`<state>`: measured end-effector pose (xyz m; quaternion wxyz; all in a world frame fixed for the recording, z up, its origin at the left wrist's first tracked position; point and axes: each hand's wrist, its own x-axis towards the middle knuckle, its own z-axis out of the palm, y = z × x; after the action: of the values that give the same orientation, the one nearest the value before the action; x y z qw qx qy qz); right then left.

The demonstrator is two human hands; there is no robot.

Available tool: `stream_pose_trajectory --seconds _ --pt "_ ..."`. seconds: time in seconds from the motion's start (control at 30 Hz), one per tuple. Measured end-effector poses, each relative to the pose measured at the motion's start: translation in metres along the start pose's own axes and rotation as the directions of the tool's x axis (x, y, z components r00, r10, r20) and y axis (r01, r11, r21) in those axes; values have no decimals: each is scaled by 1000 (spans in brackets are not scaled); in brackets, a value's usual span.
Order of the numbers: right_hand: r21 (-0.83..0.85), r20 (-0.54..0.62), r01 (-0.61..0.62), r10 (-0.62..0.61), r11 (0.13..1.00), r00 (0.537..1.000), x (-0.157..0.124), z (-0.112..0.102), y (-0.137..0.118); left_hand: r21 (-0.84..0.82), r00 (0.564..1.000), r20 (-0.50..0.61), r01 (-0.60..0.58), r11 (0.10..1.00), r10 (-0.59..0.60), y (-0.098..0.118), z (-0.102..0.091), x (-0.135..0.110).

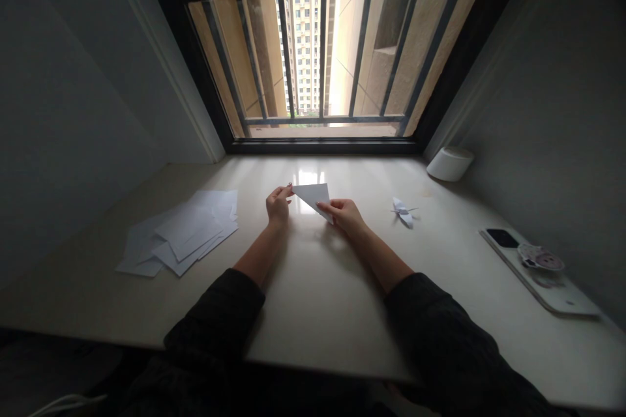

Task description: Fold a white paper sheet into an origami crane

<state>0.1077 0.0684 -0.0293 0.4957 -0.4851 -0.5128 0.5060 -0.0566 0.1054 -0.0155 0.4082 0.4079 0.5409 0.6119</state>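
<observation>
1. Our left hand [278, 204] grips the left corner of a folded white paper triangle [312, 199], fingers [281, 192] closed on it.
2. Our right hand [343, 215] holds the triangle's lower right part, fingers [325, 207] closed on the paper.
3. We see loose white paper sheets [180, 233] left of the triangle.
4. We see a paper crane [403, 212] right of it, and a smartphone [538, 267] farther right.

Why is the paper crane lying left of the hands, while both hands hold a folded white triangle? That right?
Not quite: the head view shows the paper crane lying right of the hands, not left. The rest stands: the left hand and right hand hold the folded white triangle.
</observation>
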Motion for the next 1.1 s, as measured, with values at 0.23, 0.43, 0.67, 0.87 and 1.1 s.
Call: stream_pose_trajectory --seconds 0.23,0.43,0.67,0.87,1.1 --pt "35 -85 40 -36 999 996 2 -1 0 144 993 -4 -119 982 121 0 -1 -4" --pt "101 -263 77 -48 992 964 6 -8 3 352 957 27 -280 893 289 7 -4 -14" --pt "181 -256 33 15 983 967 8 -9 6 234 990 -6 -135 963 141 -4 0 -10" --pt "212 -309 31 36 977 950 10 -12 10 74 961 -254 -90 993 106 -2 -6 3" --pt "59 -461 179 -132 982 878 11 -9 11 305 950 79 -313 900 303 14 -1 -19"
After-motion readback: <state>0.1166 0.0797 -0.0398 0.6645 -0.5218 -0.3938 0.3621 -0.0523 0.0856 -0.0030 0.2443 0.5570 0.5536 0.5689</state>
